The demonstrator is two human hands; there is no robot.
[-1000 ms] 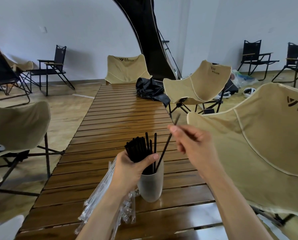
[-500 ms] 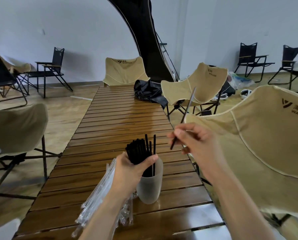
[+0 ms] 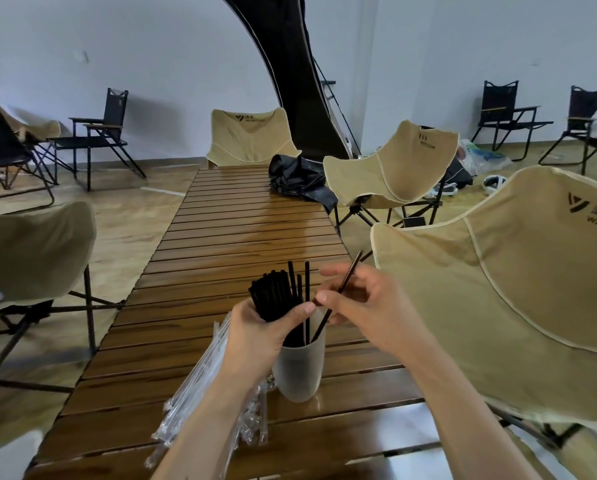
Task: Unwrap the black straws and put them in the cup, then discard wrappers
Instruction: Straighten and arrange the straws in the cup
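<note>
Pinching a single black straw point(image 3: 342, 293) between thumb and fingers, the right hand point(image 3: 361, 308) slants it so its lower end dips inside the frosted cup point(image 3: 302, 370). The left hand point(image 3: 260, 336) wraps around a bundle of black straws point(image 3: 273, 296) standing in that cup, thumb pressed across them. Both hands sit close together, thumbs nearly touching. Clear wrappers point(image 3: 203, 386) lie heaped on the slatted wooden surface point(image 3: 241, 237) just left of the cup.
</note>
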